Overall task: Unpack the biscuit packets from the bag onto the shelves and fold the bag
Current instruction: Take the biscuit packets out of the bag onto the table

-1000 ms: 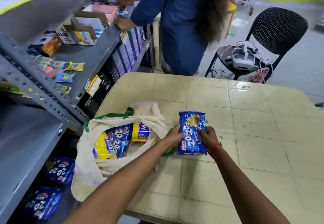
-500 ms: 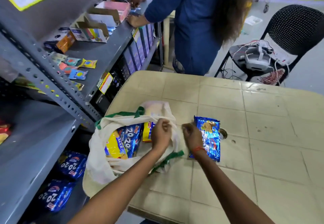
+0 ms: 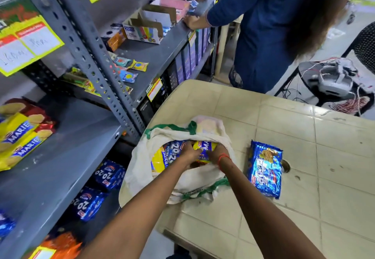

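A white cloth bag (image 3: pixel 142 157) with green trim lies open on the left corner of the beige table (image 3: pixel 294 147). Inside it show a blue 20-20 butter packet (image 3: pixel 172 149) and a yellow Marie packet (image 3: pixel 205 146). Both my hands are inside the bag's mouth: my left hand (image 3: pixel 189 153) and my right hand (image 3: pixel 217 154) close around the yellow Marie packet from either side. Another blue biscuit packet (image 3: pixel 265 169) lies flat on the table, to the right of the bag and apart from my hands.
Grey metal shelves (image 3: pixel 71 147) stand at the left with yellow Marie packets (image 3: pixel 18 137) on one and blue 20-20 packets (image 3: pixel 101 187) lower down. A person in blue (image 3: pixel 263 25) works at the far shelf. A black chair (image 3: pixel 355 66) holding a device and wires stands at the right.
The blue packet I held in both hands has been laid on the table. Both hands then moved left into the bag and closed on the yellow Marie packet.
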